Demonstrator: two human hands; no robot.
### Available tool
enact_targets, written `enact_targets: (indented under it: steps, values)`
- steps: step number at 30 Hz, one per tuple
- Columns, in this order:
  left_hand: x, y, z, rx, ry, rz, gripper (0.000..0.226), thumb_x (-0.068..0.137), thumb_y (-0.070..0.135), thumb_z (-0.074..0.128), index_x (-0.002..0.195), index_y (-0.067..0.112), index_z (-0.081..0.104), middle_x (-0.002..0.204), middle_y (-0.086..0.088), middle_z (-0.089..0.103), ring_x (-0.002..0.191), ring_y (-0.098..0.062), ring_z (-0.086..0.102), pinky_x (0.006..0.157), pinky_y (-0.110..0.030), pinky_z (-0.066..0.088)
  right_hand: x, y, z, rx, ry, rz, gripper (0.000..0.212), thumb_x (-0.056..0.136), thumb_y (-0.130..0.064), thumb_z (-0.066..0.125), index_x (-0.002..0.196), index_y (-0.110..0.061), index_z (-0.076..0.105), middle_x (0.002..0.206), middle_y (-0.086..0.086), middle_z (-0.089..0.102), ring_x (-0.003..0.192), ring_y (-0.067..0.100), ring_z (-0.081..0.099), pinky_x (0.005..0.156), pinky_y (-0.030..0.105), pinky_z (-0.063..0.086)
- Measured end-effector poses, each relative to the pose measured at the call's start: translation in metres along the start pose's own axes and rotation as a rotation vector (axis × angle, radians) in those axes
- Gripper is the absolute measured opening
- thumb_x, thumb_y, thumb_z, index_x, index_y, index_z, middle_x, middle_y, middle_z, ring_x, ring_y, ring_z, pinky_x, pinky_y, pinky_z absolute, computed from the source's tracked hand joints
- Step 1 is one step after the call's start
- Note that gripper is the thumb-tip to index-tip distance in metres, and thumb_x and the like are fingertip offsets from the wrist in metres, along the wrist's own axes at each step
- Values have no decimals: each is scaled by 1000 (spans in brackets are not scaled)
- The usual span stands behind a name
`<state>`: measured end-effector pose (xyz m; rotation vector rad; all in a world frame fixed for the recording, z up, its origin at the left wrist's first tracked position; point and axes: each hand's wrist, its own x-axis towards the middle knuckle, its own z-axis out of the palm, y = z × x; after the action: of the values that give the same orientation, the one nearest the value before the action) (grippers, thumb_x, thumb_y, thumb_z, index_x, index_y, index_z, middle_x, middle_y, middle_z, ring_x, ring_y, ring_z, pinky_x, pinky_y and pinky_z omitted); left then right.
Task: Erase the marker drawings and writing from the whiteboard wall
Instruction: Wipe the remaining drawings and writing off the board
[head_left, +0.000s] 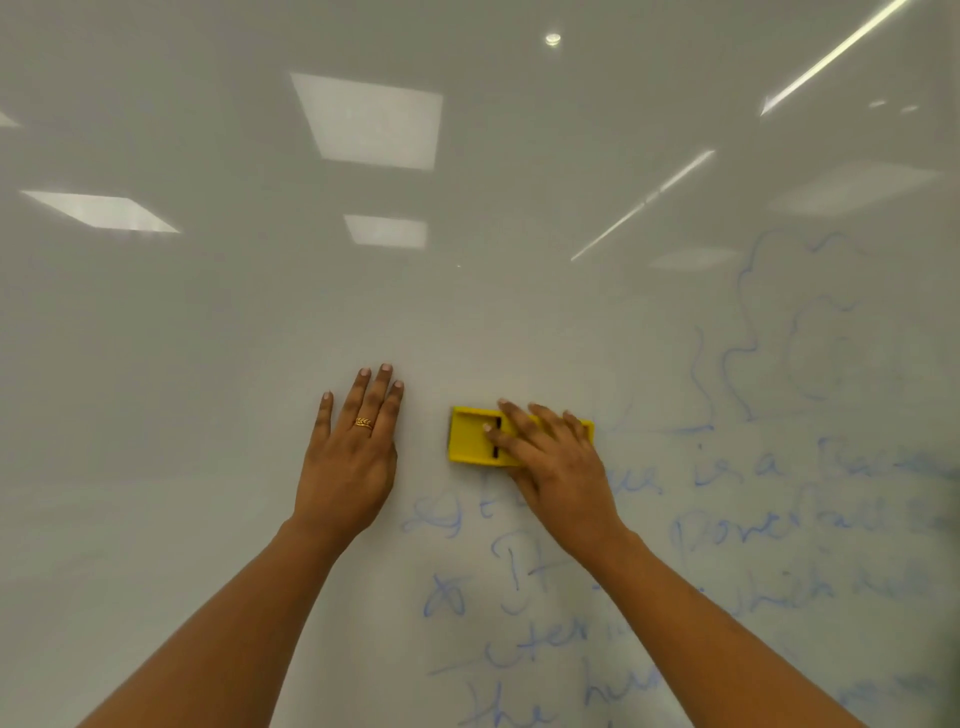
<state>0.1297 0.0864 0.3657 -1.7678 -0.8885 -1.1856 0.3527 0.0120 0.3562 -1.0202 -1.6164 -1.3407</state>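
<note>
Glossy whiteboard wall (208, 338), with blue writing (727, 540) below and to the right of the grip.

The right hand (556, 457) holds the yellow eraser (470, 436) against the wall, fingers draped over it; the left hand (353, 447) rests flat beside it. A tilted or light pass could smear the ink. The writing is blurred and cut off on the right.
</note>
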Motion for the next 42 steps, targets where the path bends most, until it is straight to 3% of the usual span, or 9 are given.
enact_targets:
  steps: [3,8,14,18,23,27,34,38,42]
  values:
    - [0,0,0,9,-5,-5,54,86,16,30,138,2,41,147,-14,37,136,-27,26,105,-54,29,-4,24,-13,25,-27,132,37,81,-28,49,117,-27,55,130,3,57,105,28,60,88,46,47]
    - [0,0,0,13,-2,0,53,87,17,31,137,3,42,146,-15,38,135,-29,30,104,-54,30,-6,62,-30,99,2,394,37,75,-11,73,111,-15,65,133,5,54,106,32,59,86,44,50]
    - [1,-2,-3,25,-21,24,52,86,18,31,134,2,45,145,-17,40,133,-32,35,102,-56,34,-2,78,-36,169,57,750,43,82,-16,69,124,-20,59,143,-4,44,118,26,49,87,39,44]
    - [3,0,-5,41,-27,23,51,86,20,32,130,1,49,142,-18,43,132,-32,36,101,-57,34,2,58,-28,165,75,706,45,75,-11,74,118,-17,63,137,1,51,110,30,55,87,38,45]
    - [13,7,-8,56,-15,44,51,86,21,32,126,-1,54,141,-17,45,132,-29,32,102,-57,31,9,18,-15,154,77,472,43,61,-9,80,102,-17,69,122,6,63,91,31,64,77,43,51]
    - [28,22,-8,61,-16,65,52,87,23,32,126,-1,54,142,-16,44,132,-29,33,103,-57,29,5,12,-11,95,50,404,43,64,-16,82,104,-20,67,125,2,61,94,27,64,74,41,52]
    - [54,58,-2,61,-21,84,54,87,28,32,127,0,55,142,-15,45,131,-30,40,104,-55,26,-15,53,-24,65,90,494,43,73,-24,72,115,-22,63,130,2,57,98,26,64,75,39,52]
    - [65,81,3,61,-18,175,52,86,28,34,126,3,57,143,-14,44,132,-28,35,105,-53,21,-19,89,-36,62,106,560,48,73,-20,77,119,-21,63,133,2,55,102,28,62,76,40,51]
    - [78,101,5,68,-39,237,51,86,31,35,125,10,59,143,-12,44,131,-29,43,106,-55,26,-20,117,-47,53,111,617,47,77,-21,74,122,-23,60,138,-3,50,110,26,58,77,36,49]
